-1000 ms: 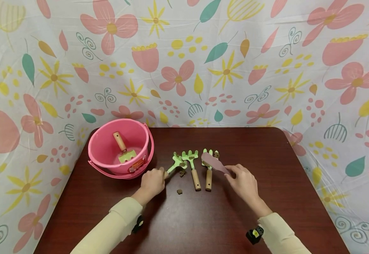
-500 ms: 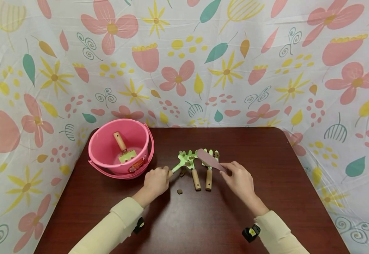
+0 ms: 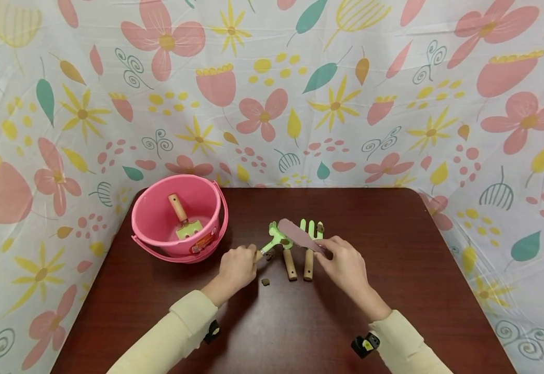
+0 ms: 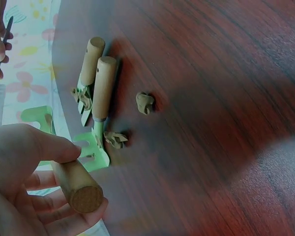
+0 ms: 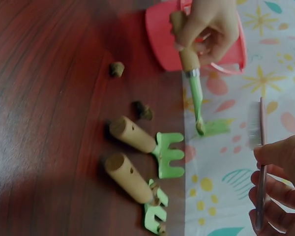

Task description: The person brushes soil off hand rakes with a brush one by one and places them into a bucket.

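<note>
My left hand [image 3: 237,267] grips the wooden handle of a small green garden rake [image 3: 274,240], raised above the table with a brown clump on its head. In my right hand [image 3: 344,262] is a mauve brush [image 3: 297,234]; its pale bristles show in the right wrist view. The brush's flat back hides part of the rake head in the head view, and I cannot tell whether the bristles touch it. Below lie another green rake [image 5: 169,155] and a green garden fork [image 3: 309,262], the fork with brown bits on it.
A pink bucket [image 3: 141,228] stands at the back left, with a small green shovel [image 3: 188,229] inside. Loose brown clumps [image 3: 265,282] lie on the dark wooden table [image 3: 384,218]. A flowered cloth [image 3: 272,150] hangs behind the table.
My left hand has moved the held rake to the right, over the lying rake. My right hand has brought the brush left, from above the fork to the held rake's head.
</note>
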{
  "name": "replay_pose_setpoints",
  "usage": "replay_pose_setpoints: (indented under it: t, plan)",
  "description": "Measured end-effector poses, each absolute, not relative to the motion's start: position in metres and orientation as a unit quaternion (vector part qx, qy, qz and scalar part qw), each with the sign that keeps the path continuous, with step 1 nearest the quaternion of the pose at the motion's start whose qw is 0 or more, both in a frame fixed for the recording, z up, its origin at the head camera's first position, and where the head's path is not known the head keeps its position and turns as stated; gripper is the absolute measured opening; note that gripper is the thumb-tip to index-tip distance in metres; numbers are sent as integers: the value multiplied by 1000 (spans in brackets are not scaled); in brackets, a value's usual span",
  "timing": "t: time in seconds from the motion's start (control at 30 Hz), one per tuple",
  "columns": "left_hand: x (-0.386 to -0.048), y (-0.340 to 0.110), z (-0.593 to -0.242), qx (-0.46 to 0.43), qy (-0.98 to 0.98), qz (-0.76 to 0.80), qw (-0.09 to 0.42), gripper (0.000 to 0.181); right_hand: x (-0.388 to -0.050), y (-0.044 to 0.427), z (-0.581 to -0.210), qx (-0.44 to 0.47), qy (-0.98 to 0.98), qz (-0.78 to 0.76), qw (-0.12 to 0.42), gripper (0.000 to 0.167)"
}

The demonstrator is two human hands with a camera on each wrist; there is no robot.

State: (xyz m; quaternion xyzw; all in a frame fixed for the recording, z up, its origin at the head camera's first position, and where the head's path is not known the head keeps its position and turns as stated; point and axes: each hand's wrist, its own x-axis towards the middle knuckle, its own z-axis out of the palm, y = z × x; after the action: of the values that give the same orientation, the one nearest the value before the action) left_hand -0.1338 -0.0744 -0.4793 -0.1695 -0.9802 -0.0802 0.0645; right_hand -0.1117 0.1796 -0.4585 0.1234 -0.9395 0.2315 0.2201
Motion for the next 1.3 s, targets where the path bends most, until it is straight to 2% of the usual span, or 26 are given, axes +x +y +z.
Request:
replay_pose_setpoints:
  t: [0.2,0.6,1.0,1.3]
  plan:
    - [-133,-69,-479,-165,-980,-84,72,21,-112,170,-457,134,-941,223,217,26]
    - [-131,-67,-475,-142,-985,-84,42,21,-112,157,-471,130,-953,195,190,24]
    - [-128,-67,-472,-137,-986,-84,50,20,-112,149,-478,146,-946,148,249,22]
    - [-129,-67,-471,-142,-983,-92,66,19,-112,145,-481,140,-947,137,256,23]
